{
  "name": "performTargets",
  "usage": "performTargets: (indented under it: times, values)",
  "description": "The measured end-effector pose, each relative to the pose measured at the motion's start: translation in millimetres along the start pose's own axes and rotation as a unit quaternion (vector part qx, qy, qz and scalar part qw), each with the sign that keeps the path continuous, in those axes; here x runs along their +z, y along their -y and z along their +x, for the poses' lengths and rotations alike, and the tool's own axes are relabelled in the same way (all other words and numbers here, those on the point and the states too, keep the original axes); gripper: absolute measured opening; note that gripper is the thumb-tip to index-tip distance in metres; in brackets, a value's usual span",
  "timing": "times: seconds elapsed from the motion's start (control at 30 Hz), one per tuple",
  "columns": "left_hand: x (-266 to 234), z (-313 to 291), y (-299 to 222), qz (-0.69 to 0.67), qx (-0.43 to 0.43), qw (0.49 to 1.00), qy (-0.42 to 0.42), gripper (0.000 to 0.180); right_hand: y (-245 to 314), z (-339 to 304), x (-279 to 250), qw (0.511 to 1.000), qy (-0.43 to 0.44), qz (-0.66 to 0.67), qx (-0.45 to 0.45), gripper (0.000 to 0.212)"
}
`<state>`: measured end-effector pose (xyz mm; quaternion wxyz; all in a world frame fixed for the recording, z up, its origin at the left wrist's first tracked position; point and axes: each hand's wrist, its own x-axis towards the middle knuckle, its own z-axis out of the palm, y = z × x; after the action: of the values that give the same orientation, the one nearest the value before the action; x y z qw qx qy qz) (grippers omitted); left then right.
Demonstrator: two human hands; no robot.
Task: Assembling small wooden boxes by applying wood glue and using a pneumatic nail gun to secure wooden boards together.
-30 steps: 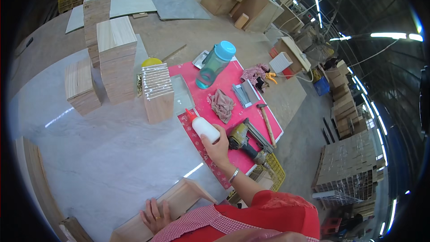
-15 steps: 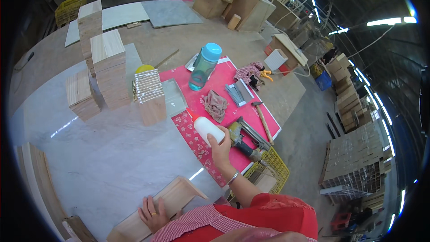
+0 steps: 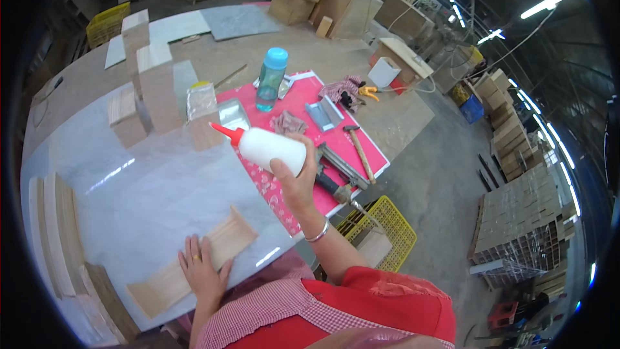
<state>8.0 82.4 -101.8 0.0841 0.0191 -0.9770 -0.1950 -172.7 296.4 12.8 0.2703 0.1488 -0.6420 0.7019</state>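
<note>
My right hand (image 3: 298, 184) is wrapped round a white squeeze bottle (image 3: 271, 150) with a red pointed nozzle. It holds the bottle tilted above the work table, nozzle to the left. My left hand (image 3: 203, 273) lies with fingers stretched out on a pale wooden piece (image 3: 234, 239), which has a raised board at its right end. That piece rests near the table's front edge. Behind the bottle, a nail gun (image 3: 342, 168) lies partly hidden by my right hand. A crumpled cloth (image 3: 289, 122) is just beyond the bottle.
Stacked wooden blocks (image 3: 158, 94) stand on the grey tabletop (image 3: 155, 200); long boards (image 3: 58, 232) line its left edge. On the pink sheet (image 3: 303, 100) are a blue water bottle (image 3: 271, 81), a metal tray (image 3: 234, 115) and a hammer (image 3: 361, 155). A yellow crate (image 3: 399, 239) sits right.
My right hand has lifted the squeeze bottle up and leftward, tipping its nozzle further to the left. The view has shifted, and my left hand is still on the wooden piece.
</note>
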Motion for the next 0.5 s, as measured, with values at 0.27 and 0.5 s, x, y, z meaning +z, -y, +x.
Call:
performTargets:
  times: [0.27, 0.5]
  values:
    - [31.0, 7.5, -24.6, -0.060, 0.057, 0.995, -0.050, 0.074, 8.2, -50.5, 23.3, 0.970, 0.135, 0.042, 0.198, 0.046]
    - [9.9, -19.3, 0.3, 0.026, 0.001, 0.998, -0.059, 0.076, 41.0, -107.2, 68.6, 0.920, 0.328, 0.055, 0.207, 0.054]
